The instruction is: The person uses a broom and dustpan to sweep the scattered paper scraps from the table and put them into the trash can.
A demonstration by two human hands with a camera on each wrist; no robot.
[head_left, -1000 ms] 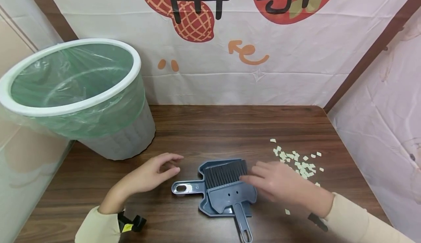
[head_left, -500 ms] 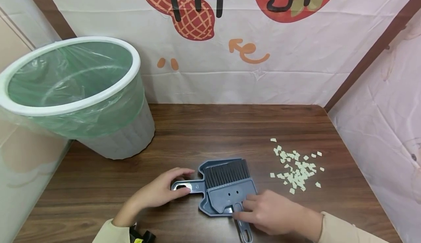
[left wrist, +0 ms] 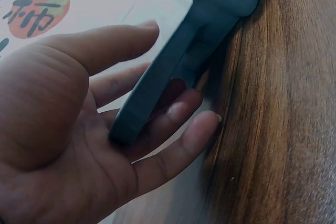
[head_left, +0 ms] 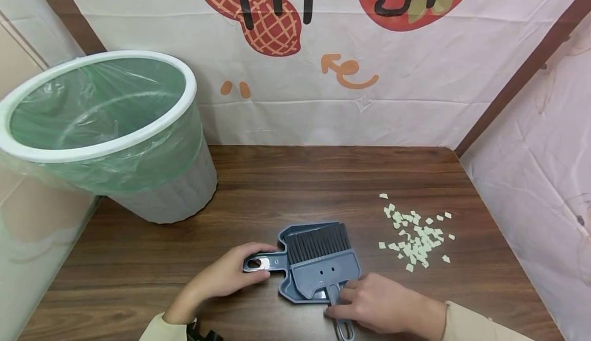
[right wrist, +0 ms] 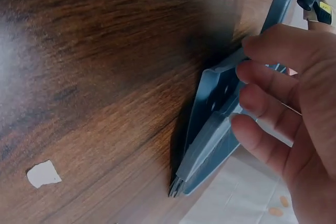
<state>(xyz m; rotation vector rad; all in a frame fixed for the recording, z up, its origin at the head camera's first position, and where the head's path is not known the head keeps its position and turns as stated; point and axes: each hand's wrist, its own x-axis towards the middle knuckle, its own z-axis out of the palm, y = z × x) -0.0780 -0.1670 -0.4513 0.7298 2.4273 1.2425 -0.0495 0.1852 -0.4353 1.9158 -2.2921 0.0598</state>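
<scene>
A blue-grey dustpan [head_left: 287, 287] lies on the wooden table with a matching hand brush [head_left: 325, 277] nested on top, dark bristles facing away. My left hand [head_left: 231, 271] is around the dustpan's handle, thumb on the near side and fingers on the far side. In the left wrist view, the fingers curl loosely under this handle [left wrist: 149, 90] while the thumb stands apart from it. At the brush's handle [head_left: 333, 295], my right hand [head_left: 385, 304] has thumb and index finger on it. The right wrist view shows the other right fingers bent over the brush.
Small pale paper scraps [head_left: 417, 241] lie scattered on the right of the table [head_left: 295, 187]. A large bin [head_left: 161, 197] with a white rim and green liner stands at the back left. Printed white cloth [head_left: 286, 120] hangs behind the table.
My left hand has moved right onto the dustpan's handle. The right hand has come down from beside the bristles to the brush's handle, uncovering more scraps. Dustpan and brush have hardly moved.
</scene>
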